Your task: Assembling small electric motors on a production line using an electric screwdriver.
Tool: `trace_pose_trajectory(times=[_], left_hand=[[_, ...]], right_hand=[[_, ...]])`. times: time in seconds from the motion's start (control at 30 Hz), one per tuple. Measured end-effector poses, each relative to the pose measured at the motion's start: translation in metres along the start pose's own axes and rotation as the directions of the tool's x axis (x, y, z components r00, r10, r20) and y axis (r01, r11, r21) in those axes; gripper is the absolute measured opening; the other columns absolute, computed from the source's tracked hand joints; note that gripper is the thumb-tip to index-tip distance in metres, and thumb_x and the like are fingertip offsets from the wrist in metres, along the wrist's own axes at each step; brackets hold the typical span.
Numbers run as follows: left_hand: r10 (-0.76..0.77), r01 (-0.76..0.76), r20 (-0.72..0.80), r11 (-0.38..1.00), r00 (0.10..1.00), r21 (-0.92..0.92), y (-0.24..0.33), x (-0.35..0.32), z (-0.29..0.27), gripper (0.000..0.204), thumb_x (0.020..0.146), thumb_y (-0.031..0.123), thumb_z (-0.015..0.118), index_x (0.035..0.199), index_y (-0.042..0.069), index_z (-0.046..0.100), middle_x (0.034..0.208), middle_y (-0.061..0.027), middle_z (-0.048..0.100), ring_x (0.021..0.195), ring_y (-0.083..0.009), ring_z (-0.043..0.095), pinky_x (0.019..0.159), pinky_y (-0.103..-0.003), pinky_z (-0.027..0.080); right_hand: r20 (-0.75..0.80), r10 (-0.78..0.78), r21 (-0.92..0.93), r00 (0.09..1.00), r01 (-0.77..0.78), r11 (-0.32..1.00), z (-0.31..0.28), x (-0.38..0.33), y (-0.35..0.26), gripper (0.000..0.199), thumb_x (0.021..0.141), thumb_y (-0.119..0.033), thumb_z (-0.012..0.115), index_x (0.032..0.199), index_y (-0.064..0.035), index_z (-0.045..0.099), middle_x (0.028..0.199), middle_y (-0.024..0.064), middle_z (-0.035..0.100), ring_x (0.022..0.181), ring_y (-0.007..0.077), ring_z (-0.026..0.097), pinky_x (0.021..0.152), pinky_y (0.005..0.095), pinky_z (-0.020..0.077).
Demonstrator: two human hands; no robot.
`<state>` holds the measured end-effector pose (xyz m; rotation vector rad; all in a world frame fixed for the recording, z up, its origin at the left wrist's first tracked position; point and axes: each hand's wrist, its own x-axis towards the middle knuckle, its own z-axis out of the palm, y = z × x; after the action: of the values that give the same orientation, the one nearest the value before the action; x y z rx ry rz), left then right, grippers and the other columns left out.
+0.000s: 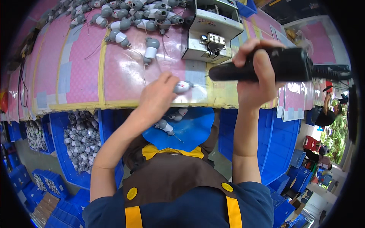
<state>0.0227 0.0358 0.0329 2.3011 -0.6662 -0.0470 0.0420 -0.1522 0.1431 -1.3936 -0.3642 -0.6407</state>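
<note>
- A black power tool [273,65] with a long dark nose is gripped in the right hand [255,78]; the fingers are wrapped fully around its body, and the nose points toward nine o'clock.
- A small grey-and-white part [182,87] is pinched at the fingertips of the left hand [157,99], with the hand closed around its near end; it is held just above the near edge of the pink-covered table [76,68].
- The tip of the tool is seen at about two o'clock from the held part, near it but apart.
- A grey machine [213,32] is set on the table at twelve o'clock from the hands.
- A heap of like grey-and-white parts [129,17] is spread at eleven o'clock, with thin wires trailing.
- A blue bin [81,138] filled with such parts is placed under the table at eight o'clock.
- Two more parts [167,125] are seen on a blue lap tray [190,131] at six o'clock from the left hand.
</note>
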Motion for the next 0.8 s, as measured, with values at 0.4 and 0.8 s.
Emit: trace_pose_trajectory(times=[0.4, 0.8], left_hand=[[0.046, -0.056, -0.101, 0.993, 0.994, -0.1, 0.021, 0.018, 0.043, 0.038, 0.063, 0.001, 0.071, 0.097, 0.004, 0.052, 0.095, -0.011, 0.049, 0.081, -0.0311, 0.058, 0.065, -0.041, 0.048], [0.073, -0.081, -0.136, 0.995, 0.988, -0.057, 0.017, 0.018, 0.051, 0.034, 0.066, 0.001, 0.065, 0.097, 0.004, 0.053, 0.09, -0.0102, 0.048, 0.075, -0.0281, 0.057, 0.061, -0.039, 0.048]], right_hand=[[0.051, -0.005, 0.036, 0.999, 0.003, 0.999, 0.0, -0.03, 0.004, 0.036, 0.078, -0.016, 0.061, 0.106, 0.0012, 0.045, 0.081, 0.0212, 0.057, 0.058, 0.0204, 0.053, 0.055, 0.0308, 0.0494], [0.128, 0.062, 0.126, 0.99, -0.078, 0.989, -0.012, -0.035, 0.023, 0.043, 0.074, -0.013, 0.073, 0.104, -0.0019, 0.044, 0.078, 0.0153, 0.059, 0.062, 0.0173, 0.056, 0.057, 0.0269, 0.0492]])
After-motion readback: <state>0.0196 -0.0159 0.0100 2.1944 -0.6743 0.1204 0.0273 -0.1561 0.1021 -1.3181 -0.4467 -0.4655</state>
